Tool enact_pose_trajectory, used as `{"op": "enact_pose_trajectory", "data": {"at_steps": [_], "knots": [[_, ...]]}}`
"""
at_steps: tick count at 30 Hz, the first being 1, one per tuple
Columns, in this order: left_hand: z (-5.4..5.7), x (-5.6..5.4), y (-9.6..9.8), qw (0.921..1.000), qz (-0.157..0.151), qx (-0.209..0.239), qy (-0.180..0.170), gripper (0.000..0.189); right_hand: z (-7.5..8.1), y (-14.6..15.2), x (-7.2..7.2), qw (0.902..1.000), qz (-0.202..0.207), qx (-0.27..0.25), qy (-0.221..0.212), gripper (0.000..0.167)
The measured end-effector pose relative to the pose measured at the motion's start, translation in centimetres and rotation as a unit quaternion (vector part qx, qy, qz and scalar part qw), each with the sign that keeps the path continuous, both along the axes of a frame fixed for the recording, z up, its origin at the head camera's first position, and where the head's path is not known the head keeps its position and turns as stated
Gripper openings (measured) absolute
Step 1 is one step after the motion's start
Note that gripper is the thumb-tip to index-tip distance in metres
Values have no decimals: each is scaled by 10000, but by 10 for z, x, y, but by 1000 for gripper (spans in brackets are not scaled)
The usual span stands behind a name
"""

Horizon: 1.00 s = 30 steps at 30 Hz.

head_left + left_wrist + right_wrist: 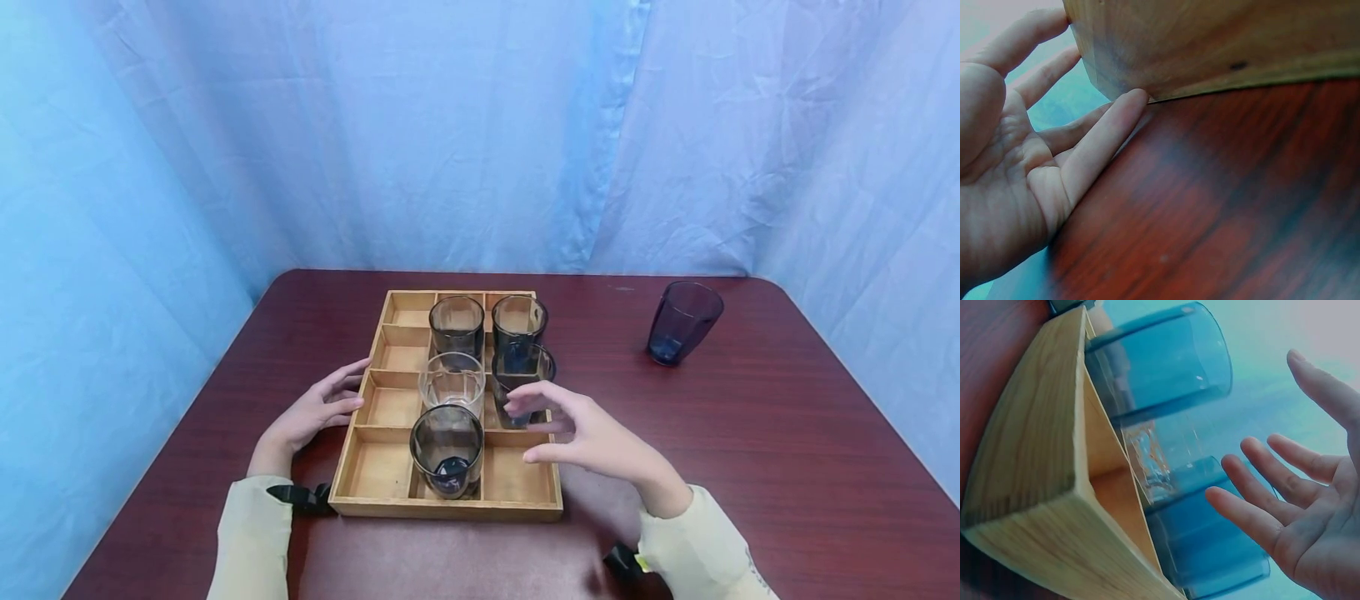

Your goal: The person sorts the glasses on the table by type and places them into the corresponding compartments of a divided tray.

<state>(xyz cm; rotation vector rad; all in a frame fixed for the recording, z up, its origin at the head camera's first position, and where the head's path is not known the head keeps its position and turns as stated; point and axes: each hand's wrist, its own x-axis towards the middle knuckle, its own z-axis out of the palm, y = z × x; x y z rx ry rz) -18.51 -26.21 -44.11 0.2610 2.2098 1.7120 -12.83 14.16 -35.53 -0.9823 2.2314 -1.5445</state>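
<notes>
A wooden divided tray (446,510) holds several drinking glasses. My left hand (311,415) rests against the tray's left side, its fingertips at the wooden wall in the left wrist view. Over the tray's right side, my right hand (592,433) has spread, slightly bent fingers with nothing held. Its fingertips overlap a dark tinted glass (536,362) in the right column. A clear glass (452,387) stands in the middle column, between a dark glass (447,442) in front and another dark glass (457,321) behind. At the back right is one more dark glass (519,312).
A lone dark purple-blue glass (682,325), leaning in this view, is on the red-brown table (750,442) at the right. The tray's left column and front right compartment (513,479) hold no glass. Blue curtains (450,142) hang around the table.
</notes>
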Motion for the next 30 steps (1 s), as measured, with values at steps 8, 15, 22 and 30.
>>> {"op": "enact_pose_trajectory", "data": {"at_steps": [8, 15, 22, 30], "knots": [[-2, 0, 0, 10000, -61, 61, 42, 68, 2, 16, -5, 9997, -142, -158, 103, 52], [-3, -1, -1, 9999, -81, 65, 54, 68, 5, 32, -13, 9975, -398, -390, 433, 50], [-1, -1, -1, 9999, -100, 70, 81, 68, 8, 51, -20, 9925, -862, -337, 798, 47], [-2, -1, -2, 9999, -75, 37, 74, 68, 5, 70, -24, 9905, -1127, -352, 711, 46]]}}
